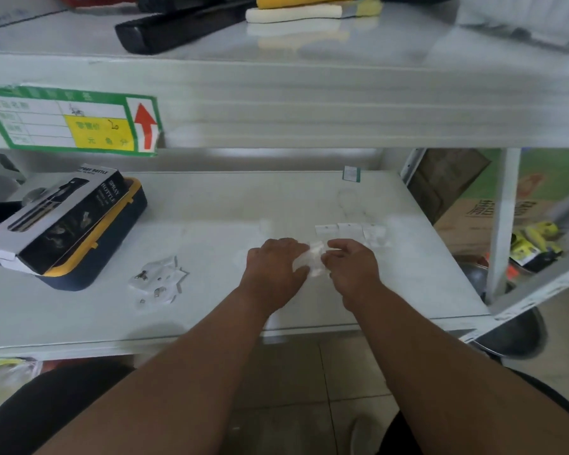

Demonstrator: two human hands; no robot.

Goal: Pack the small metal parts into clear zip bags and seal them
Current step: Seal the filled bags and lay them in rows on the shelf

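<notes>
Spray bottle box [55, 218] atop a blue-and-yellow case [112, 244] at left; green price label [69, 121] above.

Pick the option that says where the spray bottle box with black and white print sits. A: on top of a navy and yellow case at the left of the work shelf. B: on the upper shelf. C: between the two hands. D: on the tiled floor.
A: the spray bottle box with black and white print lies tilted on top of the navy and yellow case, at the left of the pale work shelf.

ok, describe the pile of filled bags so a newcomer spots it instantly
On the lower white shelf, find the spray bottle box at left. The pile of bags lies just right of it, left of both hands. Unlike the flat bags beyond the hands, it shows small dark metal parts.
</notes>
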